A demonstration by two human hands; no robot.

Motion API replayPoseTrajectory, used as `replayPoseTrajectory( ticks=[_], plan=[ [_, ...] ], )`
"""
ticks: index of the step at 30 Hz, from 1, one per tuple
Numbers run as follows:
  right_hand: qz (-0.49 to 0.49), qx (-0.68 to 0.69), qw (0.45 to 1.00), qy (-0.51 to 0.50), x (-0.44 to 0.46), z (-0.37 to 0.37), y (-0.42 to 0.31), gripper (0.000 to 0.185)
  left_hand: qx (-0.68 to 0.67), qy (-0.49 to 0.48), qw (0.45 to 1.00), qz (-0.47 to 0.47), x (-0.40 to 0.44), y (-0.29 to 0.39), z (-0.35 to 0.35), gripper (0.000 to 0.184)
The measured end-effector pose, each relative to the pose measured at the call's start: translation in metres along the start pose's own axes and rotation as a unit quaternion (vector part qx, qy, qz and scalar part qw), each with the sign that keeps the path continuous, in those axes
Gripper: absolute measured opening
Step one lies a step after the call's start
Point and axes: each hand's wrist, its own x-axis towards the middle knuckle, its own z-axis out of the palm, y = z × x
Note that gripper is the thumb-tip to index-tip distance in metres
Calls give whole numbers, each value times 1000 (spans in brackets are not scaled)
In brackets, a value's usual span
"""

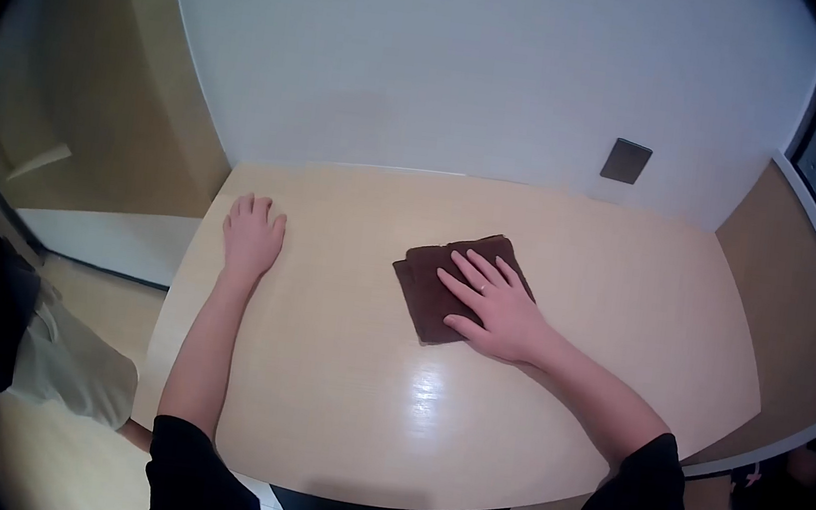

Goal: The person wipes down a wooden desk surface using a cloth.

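Note:
A folded dark brown cloth [423, 297] lies on the light wooden table [335, 368], a little right of its middle. My right hand [502, 316] rests flat on top of the cloth, fingers spread, with a ring on one finger. It covers the cloth's right part. Near the table's left edge, my left hand [253, 237] lies palm down on the bare surface with its fingers apart and slightly bent. Nothing shows under or in it.
A pale wall [448, 78] closes off the back of the table, with a dark wall plate [626, 161] at the right. A wooden side panel [776, 297] borders the right. At the lower left, part of another person [64, 357] in light-coloured trousers is visible.

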Motion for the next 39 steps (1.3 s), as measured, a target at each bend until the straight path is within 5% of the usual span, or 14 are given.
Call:
replayPoseTrajectory(
  ticks=[5,8,12,16,20,23,26,29,34,39],
  plan=[
    [-32,-24,998,-47,1,1,-10,58,3,-9,1000,-23,3,0,8,38],
    [-162,-41,982,-90,-8,0,-58,60,-13,-56,997,-43,4,0,1,39],
    [-365,126,913,-130,-45,-1,-124,58,17,-51,998,-29,5,-3,4,39],
    [-361,155,909,-140,-44,-3,-119,56,25,-69,997,-33,8,2,2,40],
    [-233,25,972,-15,-22,11,-84,56,17,-63,998,-21,8,-2,1,42],
    [-51,-71,993,84,5,20,4,47,9,-102,994,-29,6,0,-5,42],
    [212,-69,975,9,-3,-3,92,50,-8,-77,997,-23,9,-2,-1,43],
    [356,-72,932,12,-34,-12,155,53,-3,-78,996,-30,9,-3,3,42],
    [471,-119,873,38,-60,-26,186,62,10,-70,997,-26,6,3,-6,39],
    [485,-139,863,31,-63,-26,198,67,12,-67,997,-35,5,3,-8,40]
  ],
)
